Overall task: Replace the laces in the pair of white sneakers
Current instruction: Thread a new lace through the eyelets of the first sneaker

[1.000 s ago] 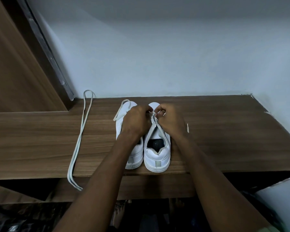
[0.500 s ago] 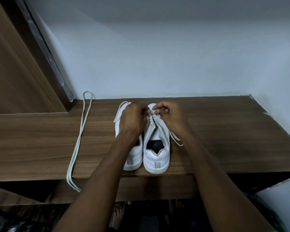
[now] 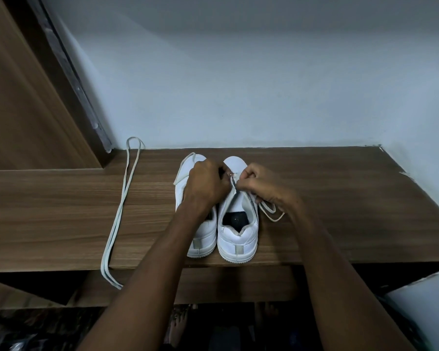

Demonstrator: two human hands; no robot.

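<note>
Both sneakers (image 3: 236, 231) stood heels-out at the shelf's (image 3: 340, 198) front edge. The left hand (image 3: 207, 183) and right hand (image 3: 261, 186) each pinched the lace (image 3: 270, 211) over the right shoe, apparently at an eyelet. Tugging hard could drag the shoe off the edge.

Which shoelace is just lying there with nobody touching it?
The long loose lace far left on the wooden shelf, away from both sneakers and hands.

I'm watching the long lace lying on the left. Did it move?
No. The loose lace lies as before, looped by the wall corner and hanging over the shelf edge.
</note>
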